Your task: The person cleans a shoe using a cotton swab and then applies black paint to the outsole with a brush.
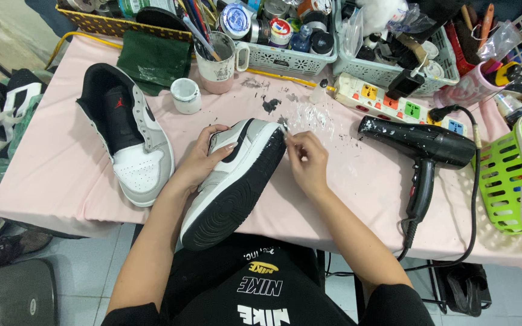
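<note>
From the head camera, the left hand (203, 162) wraps its grip around the upper of a grey, white and black sneaker (237, 181), tipped on its side with the black sole facing out, over the near edge of the pink tabletop (61, 175). The right hand (308, 164) pinches something small at the toe's edge; what it is, I cannot tell. This looks like detail work on the toe rim, and the next touch wants a steady shoe. Its mate (127, 133) lies to the left, a black hair dryer (424, 151) to the right

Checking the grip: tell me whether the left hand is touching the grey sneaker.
Touching. The head view shows the left hand wrapped over the grey sneaker's upper, fingers pressed against it.
</note>
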